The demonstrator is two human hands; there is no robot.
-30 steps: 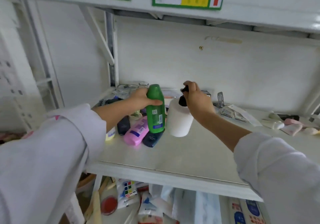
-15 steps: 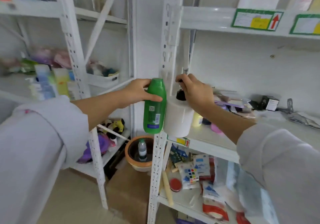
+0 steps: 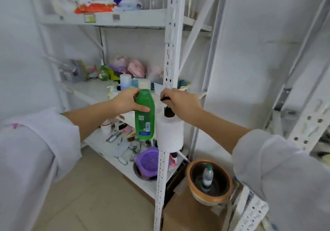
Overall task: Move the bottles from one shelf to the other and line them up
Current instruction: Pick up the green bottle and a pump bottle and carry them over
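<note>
My left hand (image 3: 125,102) grips a green bottle (image 3: 144,114) near its top and holds it upright in the air. Right beside it, my right hand (image 3: 180,102) holds a white pump bottle (image 3: 170,134) by its black pump head, so the bottle hangs below my fingers. Both bottles are in front of a white shelf post (image 3: 170,52). Behind them, the middle shelf (image 3: 92,90) of the left rack carries several standing bottles (image 3: 125,81), among them a pale blue one and a green glass one (image 3: 104,73).
The lower shelf (image 3: 114,152) holds scissors, a purple basket (image 3: 149,161) and small clutter. A brown bowl (image 3: 209,180) with a small bottle in it sits on a cardboard box on the floor. Another rack's post (image 3: 303,123) stands at the right.
The view has swung left from the cluttered right shelf to the left rack. Both hands carried the green bottle and the white pump bottle away from that shelf and still hold them side by side.
</note>
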